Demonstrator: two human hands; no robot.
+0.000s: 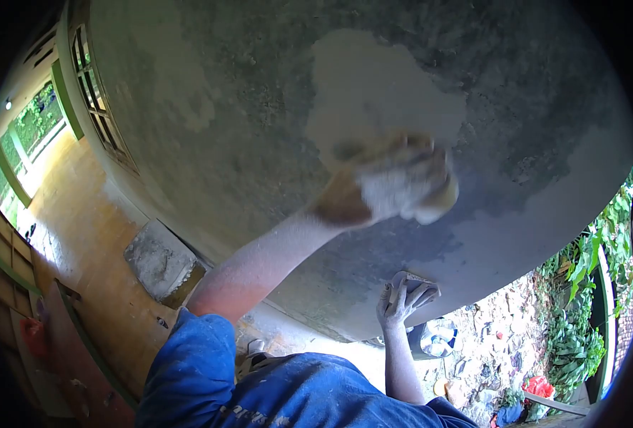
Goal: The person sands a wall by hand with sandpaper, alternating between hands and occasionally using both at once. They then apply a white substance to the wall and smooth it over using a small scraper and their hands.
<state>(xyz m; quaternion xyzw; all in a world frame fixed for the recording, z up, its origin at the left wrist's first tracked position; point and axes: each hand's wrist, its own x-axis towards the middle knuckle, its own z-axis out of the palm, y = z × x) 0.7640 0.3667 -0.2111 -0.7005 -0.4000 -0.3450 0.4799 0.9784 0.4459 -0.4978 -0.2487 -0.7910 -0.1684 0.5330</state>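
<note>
My left hand, smeared by motion and coated in white, is raised against the grey wall. Its fingers curl round something pale and rounded, too blurred to name. Beside and above it spreads a lighter, smooth patch of plaster. Lower down, my right hand, dusty with white, grips a thin, flat grey plate near the wall's lower edge. Its fingers lie across the plate, and its far side is partly hidden.
A whitish, plaster-caked board lies on the tan floor at left. A barred window is set in the wall. Rubble-strewn ground, a dark bucket and green plants are at right.
</note>
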